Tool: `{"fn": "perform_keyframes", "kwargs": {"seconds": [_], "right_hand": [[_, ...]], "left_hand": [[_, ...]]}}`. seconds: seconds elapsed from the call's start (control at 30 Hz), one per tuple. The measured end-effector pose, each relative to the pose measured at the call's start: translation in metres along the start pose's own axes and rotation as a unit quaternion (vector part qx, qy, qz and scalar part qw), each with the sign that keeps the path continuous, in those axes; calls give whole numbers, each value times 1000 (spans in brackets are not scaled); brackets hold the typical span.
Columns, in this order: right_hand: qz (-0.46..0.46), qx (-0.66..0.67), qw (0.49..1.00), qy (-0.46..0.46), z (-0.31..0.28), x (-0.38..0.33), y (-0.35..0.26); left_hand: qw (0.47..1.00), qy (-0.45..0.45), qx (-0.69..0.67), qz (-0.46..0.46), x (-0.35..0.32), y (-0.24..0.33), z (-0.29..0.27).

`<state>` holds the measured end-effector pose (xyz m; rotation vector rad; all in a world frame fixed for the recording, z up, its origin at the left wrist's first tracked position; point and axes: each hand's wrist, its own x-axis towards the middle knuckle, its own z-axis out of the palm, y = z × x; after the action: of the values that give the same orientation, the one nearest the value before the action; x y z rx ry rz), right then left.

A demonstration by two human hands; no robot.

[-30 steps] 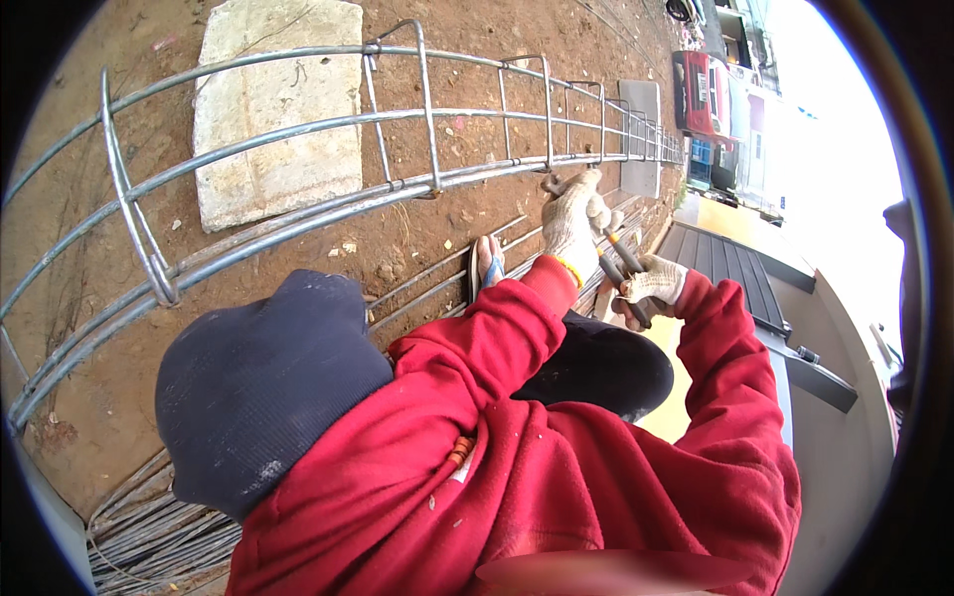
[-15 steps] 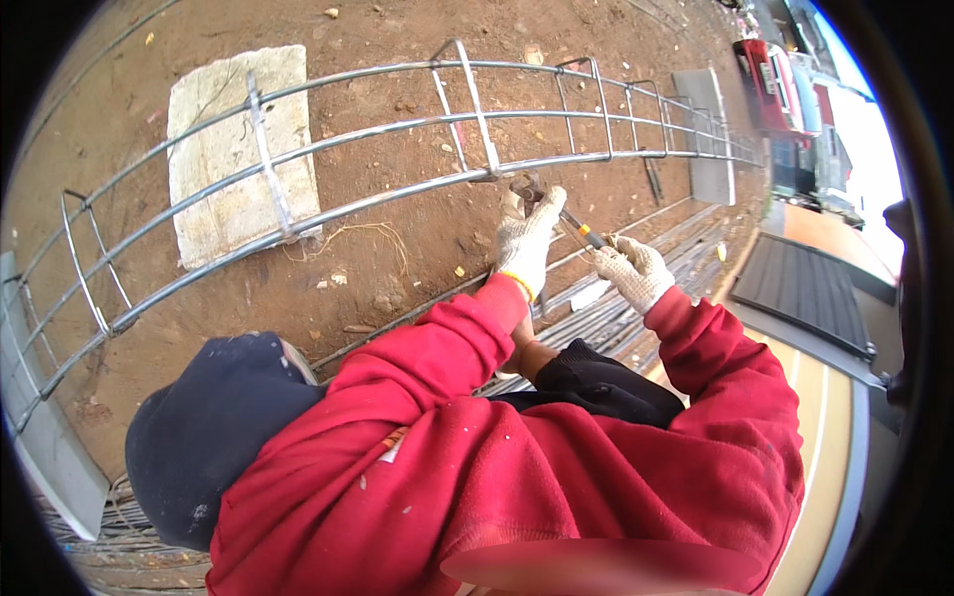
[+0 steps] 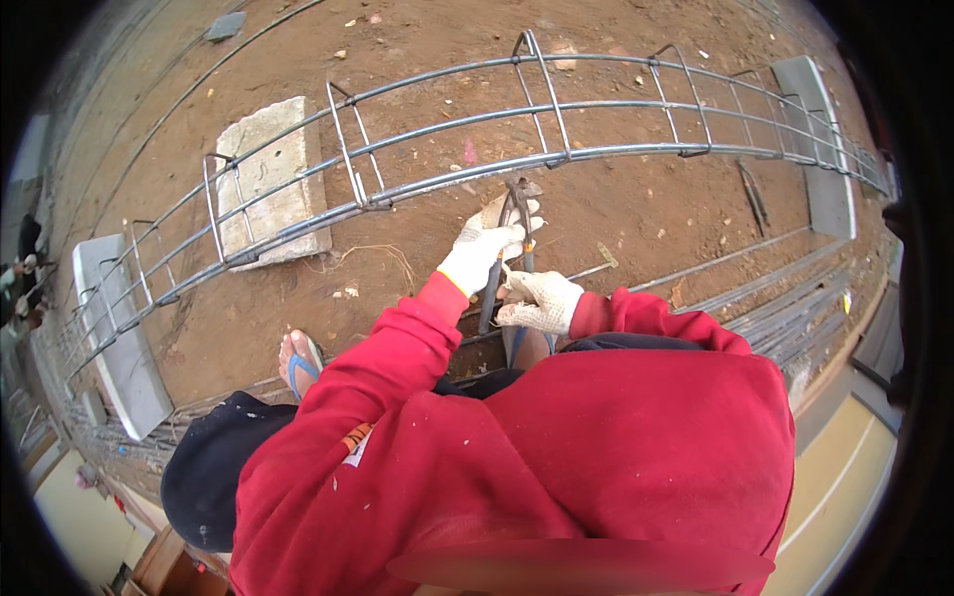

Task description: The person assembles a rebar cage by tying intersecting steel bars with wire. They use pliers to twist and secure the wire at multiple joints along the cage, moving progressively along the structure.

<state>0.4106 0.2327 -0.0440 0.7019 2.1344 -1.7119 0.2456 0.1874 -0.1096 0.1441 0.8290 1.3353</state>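
Note:
I am bent over a long rebar cage [image 3: 447, 179] lying on red-brown soil. Both my hands wear white knit gloves. My left hand [image 3: 484, 250] grips dark steel pincers [image 3: 515, 204] just below the head, whose jaws point up toward the cage's near lower bar. My right hand [image 3: 542, 301] sits a little lower and closes round the pincer handles. The jaws stand slightly short of the bar, and I cannot tell whether they hold tie wire. My red sleeves fill the lower part of the view.
A concrete block [image 3: 273, 184] and grey slabs [image 3: 119, 338] [image 3: 825, 149] lie under the cage. Loose straight rebars [image 3: 795, 308] lie at the right. My foot in a blue sandal [image 3: 301, 360] is by a dark cap [image 3: 209, 477]. Other people stand at the far left edge [image 3: 20, 278].
The view has swung so the cage sits higher and more centred. My hands with the pincers have drawn back from the cage's lower bar toward my body.

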Motion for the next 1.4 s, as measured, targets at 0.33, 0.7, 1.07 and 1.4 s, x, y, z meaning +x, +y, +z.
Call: {"fn": "perform_keyframes", "kwargs": {"seconds": [0.33, 0.7, 1.07, 1.4], "right_hand": [[-158, -260, 912, 275, -33, 24, 81], [-395, -301, 792, 356, -77, 42, 44], [-169, 142, 900, 375, -54, 6, 38], [-44, 406, 888, 213, -61, 10, 2]], "left_hand": [[991, 43, -123, 33, -18, -19, -38], [908, 144, 384, 90, -45, 18, 34], [971, 147, 189, 21, -65, 3, 28], [864, 92, 474, 145, -65, -7, 43]]}}
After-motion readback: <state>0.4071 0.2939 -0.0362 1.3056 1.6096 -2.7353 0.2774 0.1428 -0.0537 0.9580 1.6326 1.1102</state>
